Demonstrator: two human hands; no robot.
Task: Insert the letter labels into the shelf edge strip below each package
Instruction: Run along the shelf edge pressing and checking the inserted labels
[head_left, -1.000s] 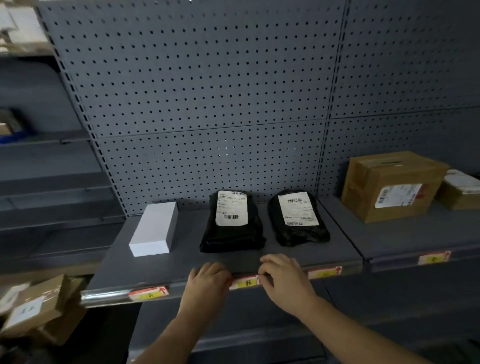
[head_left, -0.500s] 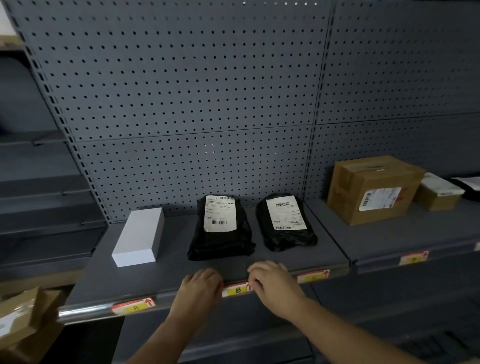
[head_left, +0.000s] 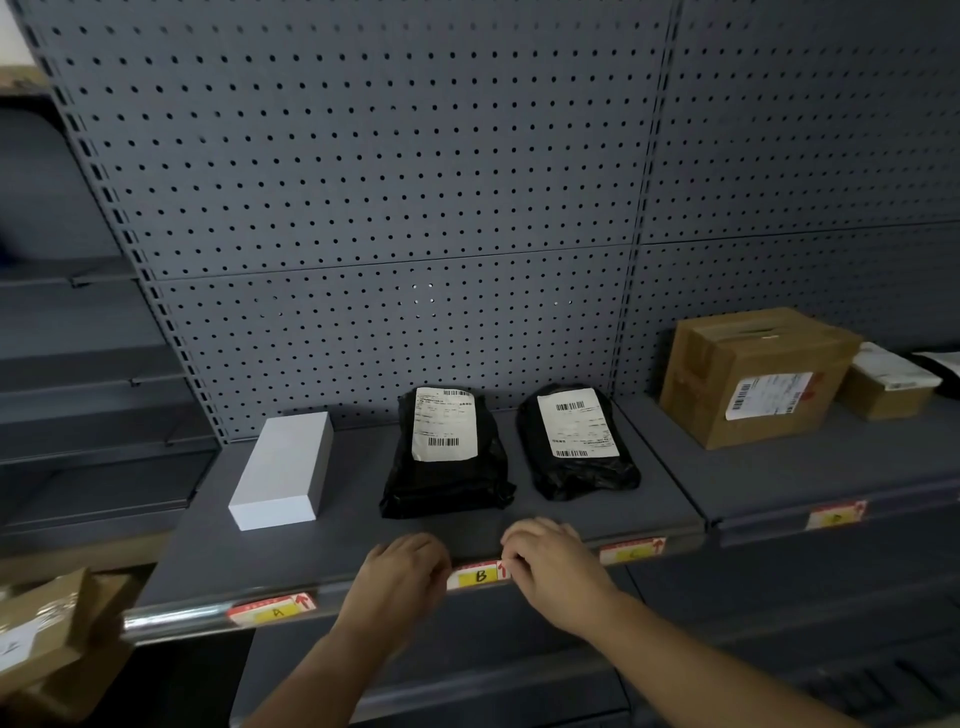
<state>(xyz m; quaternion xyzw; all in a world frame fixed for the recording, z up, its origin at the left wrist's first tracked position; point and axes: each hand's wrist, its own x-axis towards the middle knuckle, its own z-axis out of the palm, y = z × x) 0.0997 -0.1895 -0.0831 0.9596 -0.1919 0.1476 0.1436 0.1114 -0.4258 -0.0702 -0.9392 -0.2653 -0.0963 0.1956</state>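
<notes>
A big grey shelf (head_left: 363, 540) holds the packages in a row. On the far right sits a brown box (head_left: 748, 374). In the middle lie two black bags, the left black bag (head_left: 447, 457) and the right black bag (head_left: 576, 441). A white box (head_left: 283, 473) lies to the left.

Along the front runs the shelf edge strip (head_left: 182, 621). The A label (head_left: 272, 610) sits in it below the white box. The C label (head_left: 631, 552) sits below the right black bag.

The left hand (head_left: 400, 577) and the right hand (head_left: 550, 566) are at the two ends of the B label (head_left: 480, 574), below the left black bag. The fingers are curled in close and press on its ends. I cannot tell if they pinch it.

What could go wrong? The label is thin paper. If one hand pushes harder, it may bend or sit crooked. If the top edge is not tucked under the lip, it may pop out when the hands let go. If both hands slide one way, the label may end up away from its bag.
</notes>
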